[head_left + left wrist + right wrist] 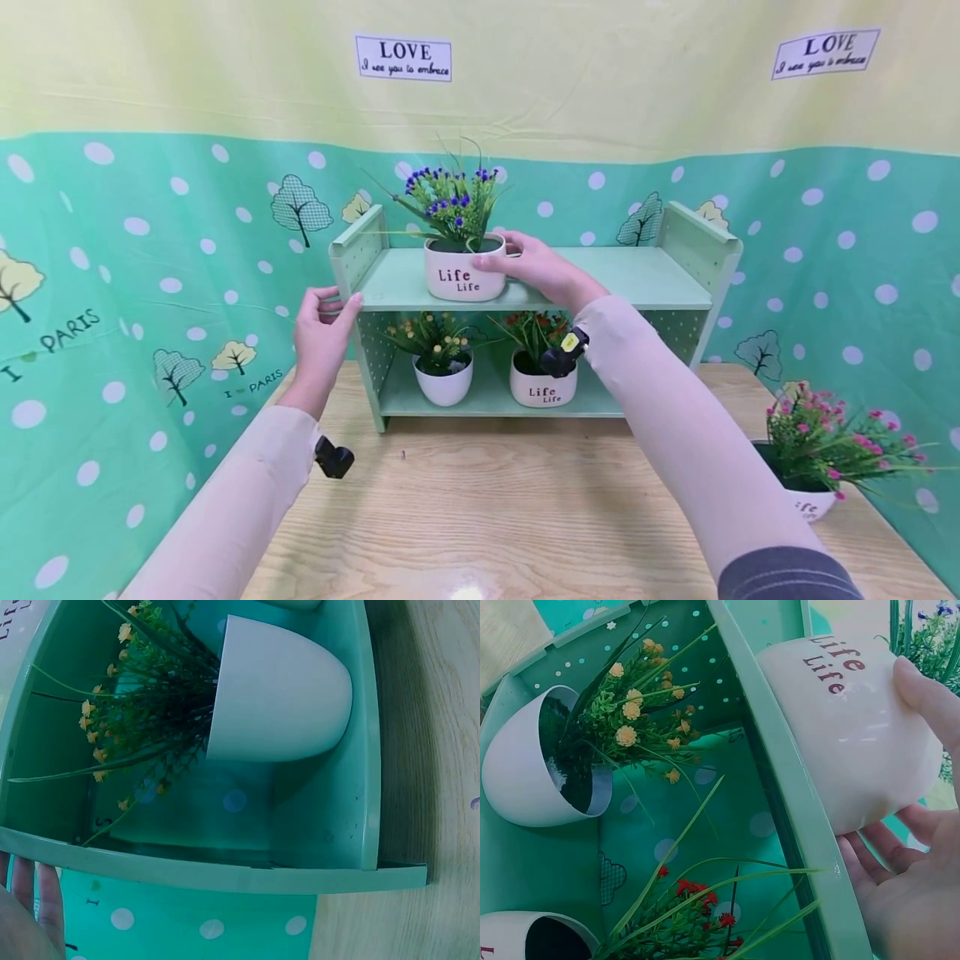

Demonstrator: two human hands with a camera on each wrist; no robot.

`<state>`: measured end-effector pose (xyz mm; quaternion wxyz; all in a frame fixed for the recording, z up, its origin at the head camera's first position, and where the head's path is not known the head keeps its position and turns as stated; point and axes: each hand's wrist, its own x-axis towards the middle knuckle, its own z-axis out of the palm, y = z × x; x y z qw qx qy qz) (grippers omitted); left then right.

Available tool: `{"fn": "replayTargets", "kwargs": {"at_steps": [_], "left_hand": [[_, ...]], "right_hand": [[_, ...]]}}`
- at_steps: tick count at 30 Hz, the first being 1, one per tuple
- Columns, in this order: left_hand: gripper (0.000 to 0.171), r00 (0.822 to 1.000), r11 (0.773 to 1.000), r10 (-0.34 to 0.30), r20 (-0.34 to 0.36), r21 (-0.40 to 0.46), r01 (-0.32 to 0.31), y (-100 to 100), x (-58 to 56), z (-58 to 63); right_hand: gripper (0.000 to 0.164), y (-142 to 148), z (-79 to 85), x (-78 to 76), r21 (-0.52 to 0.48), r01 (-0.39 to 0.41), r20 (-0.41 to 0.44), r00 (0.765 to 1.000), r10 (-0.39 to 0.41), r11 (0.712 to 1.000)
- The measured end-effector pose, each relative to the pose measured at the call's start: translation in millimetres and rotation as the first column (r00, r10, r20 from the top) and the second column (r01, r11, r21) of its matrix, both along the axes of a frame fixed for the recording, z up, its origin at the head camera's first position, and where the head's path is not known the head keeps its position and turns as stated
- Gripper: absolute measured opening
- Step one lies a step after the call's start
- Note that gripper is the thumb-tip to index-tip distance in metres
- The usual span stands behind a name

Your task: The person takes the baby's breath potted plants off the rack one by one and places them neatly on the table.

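A white pot with blue flowers is seen on the upper board of a small green shelf, toward its left end, and the shelf is placed near the back edge of the wooden worktop. The right hand is laid around the right side of this pot, with the thumb on the front wall and the fingers curved behind it, as is also shown in the right wrist view, where the palm is under the glossy body. The left hand is held at the left side panel of the shelf, with the fingers gently bent toward the panel; whether the edge is really gripped cannot be told. On the lower board a pot with yellow flowers and a pot with red flowers are standing side by side. A pot with pink flowers is placed at the right edge of the worktop. The blue-flowered pot is judged to be stiff, smooth and probably breakable, rather light but slippery; it is best taken around the body, not by the soft stems.
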<state>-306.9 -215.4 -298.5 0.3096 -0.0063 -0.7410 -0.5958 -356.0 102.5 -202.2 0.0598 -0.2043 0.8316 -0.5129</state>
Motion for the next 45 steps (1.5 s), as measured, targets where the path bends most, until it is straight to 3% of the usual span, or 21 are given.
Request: {"fn": "replayTargets", "kwargs": {"at_steps": [13, 26, 45], "left_hand": [[0.048, 1.000, 1.000, -0.001, 0.001, -0.013, 0.001, -1, -0.7, 0.4], [0.047, 1.000, 1.000, 0.003, 0.003, -0.007, -0.003, -2, 0.2, 0.6], [0.048, 1.000, 1.000, 0.004, 0.007, -0.014, -0.004, -1, 0.0, -0.1]], "right_hand": [[0.092, 1, -0.7, 0.3, -0.048, -0.024, -0.034, 0.999, 0.022, 0.999], [0.098, 9, 0.8, 12.1, 0.004, 0.000, -0.053, 0.999, 0.000, 1.000], [0.081, 38, -6.7, 26.4, -0.042, 0.015, -0.098, 0.995, -0.019, 0.999]]}}
